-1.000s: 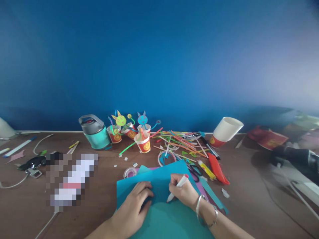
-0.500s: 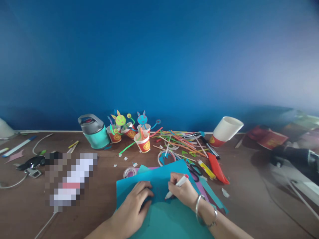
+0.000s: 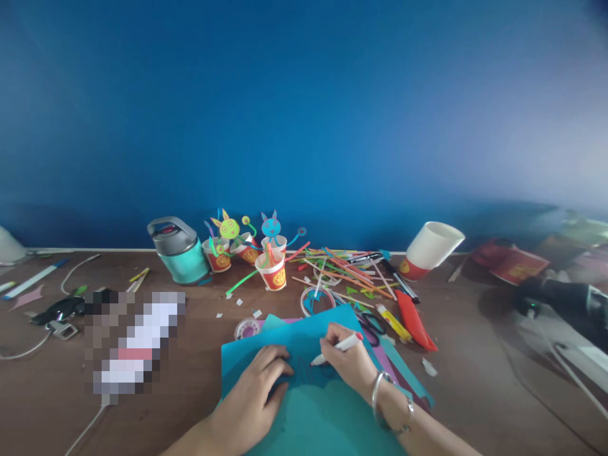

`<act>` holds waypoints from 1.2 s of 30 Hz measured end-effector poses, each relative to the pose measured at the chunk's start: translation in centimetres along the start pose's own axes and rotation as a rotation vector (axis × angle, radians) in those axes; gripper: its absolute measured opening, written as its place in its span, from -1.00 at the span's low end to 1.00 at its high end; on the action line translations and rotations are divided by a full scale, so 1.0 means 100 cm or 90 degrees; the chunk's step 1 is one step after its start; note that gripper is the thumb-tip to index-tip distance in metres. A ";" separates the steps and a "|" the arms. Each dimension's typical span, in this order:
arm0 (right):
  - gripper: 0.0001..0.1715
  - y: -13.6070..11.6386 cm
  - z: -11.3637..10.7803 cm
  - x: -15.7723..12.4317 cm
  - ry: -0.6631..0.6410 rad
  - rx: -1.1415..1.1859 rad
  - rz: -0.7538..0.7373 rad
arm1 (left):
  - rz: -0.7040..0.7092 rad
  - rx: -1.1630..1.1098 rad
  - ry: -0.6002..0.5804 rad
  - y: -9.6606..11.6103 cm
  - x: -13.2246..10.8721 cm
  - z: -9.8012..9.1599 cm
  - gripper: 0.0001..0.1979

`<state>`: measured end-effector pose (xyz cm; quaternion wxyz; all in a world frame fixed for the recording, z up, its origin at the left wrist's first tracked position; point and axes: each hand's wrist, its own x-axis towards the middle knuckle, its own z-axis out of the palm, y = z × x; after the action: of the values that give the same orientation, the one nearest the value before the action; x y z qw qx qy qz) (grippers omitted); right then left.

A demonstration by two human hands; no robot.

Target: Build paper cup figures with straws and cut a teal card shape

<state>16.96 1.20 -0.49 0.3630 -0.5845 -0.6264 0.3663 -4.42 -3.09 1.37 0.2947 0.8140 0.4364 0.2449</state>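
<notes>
A blue paper sheet (image 3: pixel 294 345) lies on the brown table (image 3: pixel 190 373) in front of me, over a teal sheet (image 3: pixel 323 424). My left hand (image 3: pixel 259 392) rests flat on the blue sheet with its fingers spread, pressing it down. My right hand (image 3: pixel 344 361), with a silver bangle on the wrist, is closed around a white marker with a red cap (image 3: pixel 338 348). The marker's tip touches the blue sheet just right of my left fingers, where dark drawn lines show.
Behind the paper are a tape roll (image 3: pixel 247 329), scissors (image 3: pixel 373 326), a yellow glue stick (image 3: pixel 393 322), a red knife-like tool (image 3: pixel 414 323), several coloured straws (image 3: pixel 342 266), decorated paper cups (image 3: pixel 272 272), a teal jug (image 3: pixel 179 251) and a tipped white cup (image 3: pixel 430 250). Cables and keys (image 3: pixel 57 313) lie left.
My right hand has shifted slightly up and left, tilting the marker flatter while its tip moves leftwards across the blue sheet. My left hand stays put.
</notes>
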 end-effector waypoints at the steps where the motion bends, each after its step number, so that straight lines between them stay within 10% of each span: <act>1: -0.71 0.000 0.000 0.000 0.009 -0.003 -0.003 | 0.001 0.001 0.001 0.000 0.000 0.000 -0.77; 36: -0.77 0.001 -0.002 0.001 0.067 0.034 0.003 | 0.001 -0.009 0.004 0.000 0.001 -0.001 -0.76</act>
<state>17.18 1.29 -0.54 0.4105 -0.5943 -0.5951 0.3524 -4.37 -2.97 1.47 0.2987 0.8115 0.4352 0.2506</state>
